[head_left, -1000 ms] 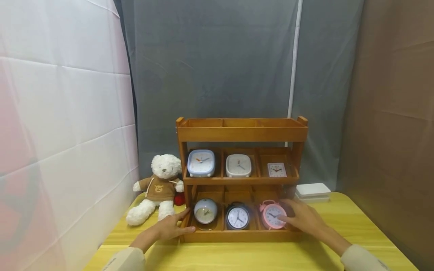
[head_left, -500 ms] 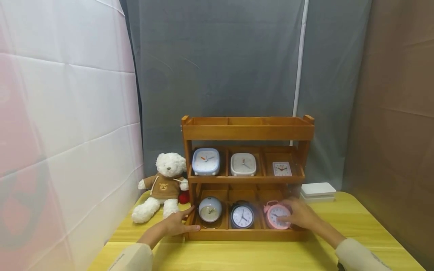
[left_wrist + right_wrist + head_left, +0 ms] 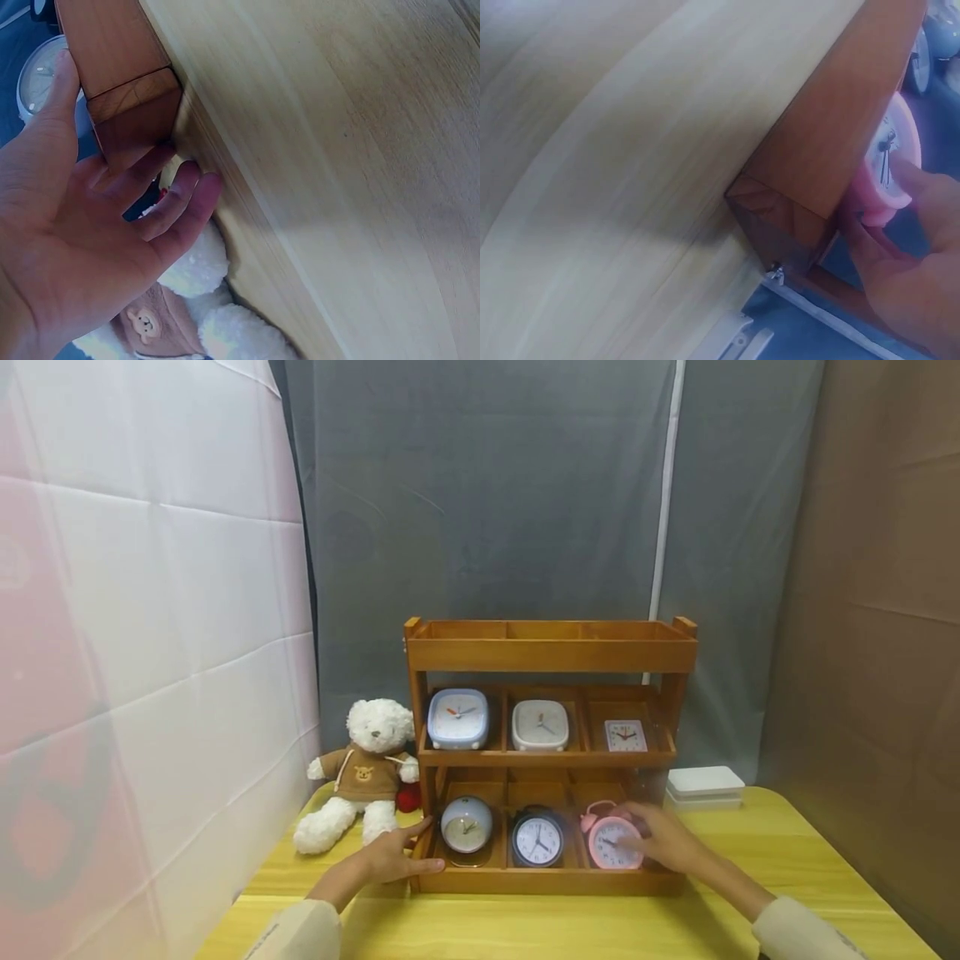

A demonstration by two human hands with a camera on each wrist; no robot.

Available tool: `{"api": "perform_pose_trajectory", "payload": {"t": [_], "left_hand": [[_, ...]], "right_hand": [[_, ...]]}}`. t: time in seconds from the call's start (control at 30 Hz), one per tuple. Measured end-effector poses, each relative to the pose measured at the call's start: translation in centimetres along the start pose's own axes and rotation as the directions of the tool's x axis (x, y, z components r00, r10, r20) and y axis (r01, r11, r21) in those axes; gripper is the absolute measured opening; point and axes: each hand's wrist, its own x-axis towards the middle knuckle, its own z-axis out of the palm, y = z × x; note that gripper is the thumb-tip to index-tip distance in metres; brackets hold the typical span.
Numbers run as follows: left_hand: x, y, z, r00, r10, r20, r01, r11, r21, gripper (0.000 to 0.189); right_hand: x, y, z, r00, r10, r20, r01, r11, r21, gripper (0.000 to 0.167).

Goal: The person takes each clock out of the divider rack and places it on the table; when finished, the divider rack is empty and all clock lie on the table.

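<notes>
A pink twin-bell alarm clock (image 3: 615,843) stands in the lower-right compartment of a brown wooden shelf (image 3: 551,656). My right hand (image 3: 663,839) grips its right side, thumb across the dial and fingers at the edge. In the right wrist view, the same alarm clock (image 3: 906,139) sits between thumb and fingers, just behind the front rail. My left hand (image 3: 390,857) rests at the shelf's lower-left corner, thumb laid over the front rail and other fingers spread along the side. Beside that thumb is a round grey-blue clock (image 3: 466,825); a black alarm clock (image 3: 537,839) occupies the middle compartment.
On the middle tier are a blue-rimmed clock (image 3: 458,719), a white clock (image 3: 540,725) and a small square clock (image 3: 626,736). A white teddy bear (image 3: 367,768) sits left of the shelf. White boxes (image 3: 705,787) lie to its right on the yellow wood-grain table (image 3: 540,927).
The pink alarm clock has shifted slightly left in its compartment, with my right hand on it. My left hand stays at the shelf corner. The head view has swung a little.
</notes>
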Motion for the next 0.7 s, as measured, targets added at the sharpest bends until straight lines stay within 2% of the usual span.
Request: {"api": "perform_pose_trajectory", "payload": {"t": [0.1,0.27,0.37,0.53,0.7], "left_hand": [[0.0,0.0,0.0,1.0,-0.005,-0.008,0.005,1.0,0.005,0.094],[0.0,-0.3,0.2,1.0,-0.018,-0.016,0.018,1.0,0.013,0.093],[-0.2,-0.2,0.2,1.0,-0.008,-0.012,0.008,1.0,-0.001,0.092],[-0.5,0.4,0.2,1.0,0.015,0.001,-0.015,1.0,-0.014,0.092],[-0.4,0.3,0.0,1.0,0.014,-0.005,-0.014,1.0,-0.002,0.092]], "right_hand": [[0.0,-0.1,-0.3,1.0,-0.006,-0.003,0.006,0.999,0.04,0.027],[0.1,-0.2,-0.9,1.0,-0.008,-0.03,0.01,0.999,0.045,0.026],[0.1,-0.2,-1.4,0.998,-0.034,-0.062,0.036,0.998,0.044,0.028],[0.0,-0.4,-2.7,0.998,-0.018,-0.063,0.021,0.999,0.048,0.031],[-0.1,-1.0,-3.7,0.996,-0.015,-0.09,0.019,0.999,0.043,0.031]]}}
